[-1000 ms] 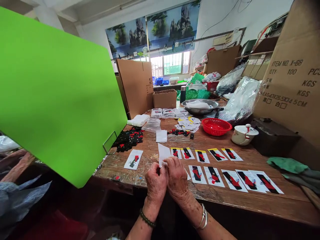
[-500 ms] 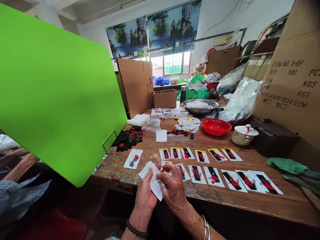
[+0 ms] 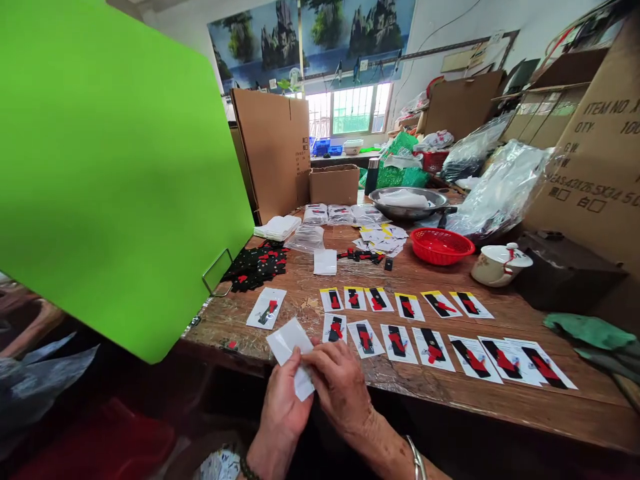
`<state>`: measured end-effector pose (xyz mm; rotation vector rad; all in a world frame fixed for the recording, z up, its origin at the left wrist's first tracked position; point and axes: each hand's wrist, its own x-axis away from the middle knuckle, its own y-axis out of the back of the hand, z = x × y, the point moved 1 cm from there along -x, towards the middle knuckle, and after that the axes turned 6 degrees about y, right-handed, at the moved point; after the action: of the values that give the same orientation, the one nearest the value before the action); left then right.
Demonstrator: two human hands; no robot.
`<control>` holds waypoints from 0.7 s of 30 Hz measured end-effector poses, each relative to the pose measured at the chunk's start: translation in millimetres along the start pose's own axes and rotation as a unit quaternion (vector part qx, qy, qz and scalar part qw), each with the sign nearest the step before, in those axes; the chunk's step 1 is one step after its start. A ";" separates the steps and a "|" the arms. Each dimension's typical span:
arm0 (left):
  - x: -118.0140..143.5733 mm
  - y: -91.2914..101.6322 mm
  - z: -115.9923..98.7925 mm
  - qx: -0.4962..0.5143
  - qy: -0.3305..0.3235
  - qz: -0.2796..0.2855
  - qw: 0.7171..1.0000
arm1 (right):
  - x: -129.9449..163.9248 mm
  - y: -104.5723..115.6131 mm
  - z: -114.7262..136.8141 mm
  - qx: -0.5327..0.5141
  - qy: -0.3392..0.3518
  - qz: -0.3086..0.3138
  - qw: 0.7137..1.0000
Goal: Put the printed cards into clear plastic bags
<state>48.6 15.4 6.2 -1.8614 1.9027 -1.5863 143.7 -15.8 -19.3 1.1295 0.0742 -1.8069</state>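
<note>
Over the table's front edge, my left hand (image 3: 284, 403) grips a small flat white plastic bag (image 3: 286, 339), thumb on top and palm beneath. The bag is tilted, its blank white side up. My right hand (image 3: 345, 383) has its fingers pinched at the bag's right edge; the fingertips are partly hidden. Just beyond, cards (image 3: 399, 342) with black and red strips on them lie in two rows to the right. A filled packet (image 3: 267, 309) with a black and red strip lies to the left of the rows.
Black and red strips (image 3: 260, 265) are heaped beside a green board (image 3: 125, 167). Farther back are a stack of white bags (image 3: 325, 262), loose cards (image 3: 384, 239), a red basket (image 3: 442, 247) and a lidded pot (image 3: 493, 268). Another person's arm (image 3: 35, 327) shows at far left.
Both hands have shifted slightly left with the bag, and my right fingers have moved up along its edge. The view has tilted down a little.
</note>
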 end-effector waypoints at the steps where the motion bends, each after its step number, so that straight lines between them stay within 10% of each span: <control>1: -1.3 1.7 -0.8 -0.001 -0.003 -0.013 1.000 | -2.1 4.0 0.5 -0.019 0.007 0.038 0.999; 4: -5.1 1.3 -8.9 -0.008 -0.029 -0.023 0.999 | -18.0 24.7 -14.9 -0.065 -0.033 0.131 0.989; 9: -10.4 -13.3 -9.2 -0.046 -0.025 0.007 0.999 | -61.2 55.1 -75.4 0.148 -0.146 0.195 0.959; 13: -21.6 -23.9 0.2 -0.062 -0.008 0.028 0.998 | -78.2 50.8 -100.1 0.216 -0.193 0.299 0.909; 21: -40.0 -24.9 4.8 -0.087 0.012 0.029 0.996 | -79.2 33.2 -106.0 0.220 -0.216 0.313 0.898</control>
<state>80.7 49.0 -3.3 -1.8356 2.1480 -1.4760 246.4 73.6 -9.3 0.8743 -0.9043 -1.4595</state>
